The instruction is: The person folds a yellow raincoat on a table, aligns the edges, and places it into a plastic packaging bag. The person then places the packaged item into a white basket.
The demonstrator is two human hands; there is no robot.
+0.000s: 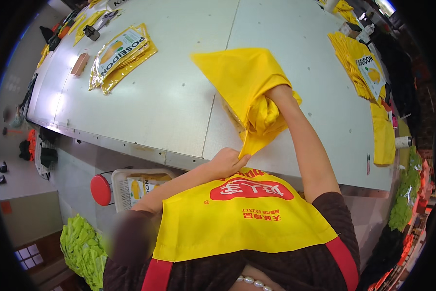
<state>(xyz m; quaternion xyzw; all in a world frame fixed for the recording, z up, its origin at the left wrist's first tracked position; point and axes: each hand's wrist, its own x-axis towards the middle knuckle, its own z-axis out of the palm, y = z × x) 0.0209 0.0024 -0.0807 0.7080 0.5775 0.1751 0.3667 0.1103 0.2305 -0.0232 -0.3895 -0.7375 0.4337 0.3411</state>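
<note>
A bright yellow piece of thin, smooth material [242, 72], partly bunched into folds, is held over the table's near edge. My left hand [226, 162] pinches its lower corner, which is drawn to a narrow point. My right hand [279, 92] reaches into the folds from the right. Its fingers are hidden under the yellow material, so their grip does not show. A shiny, clear strip [233, 116] shows along the material's left side; what it belongs to I cannot make out. I wear a yellow apron [237, 233] with red straps.
The pale metal-topped table [179, 106] bears a stack of printed yellow packets [116, 56] and a brown block [80, 64] at left. More packets [368, 72] and folded yellow pieces [383, 136] lie at right. Below stand a white basket [121, 191] and a red stool [100, 190].
</note>
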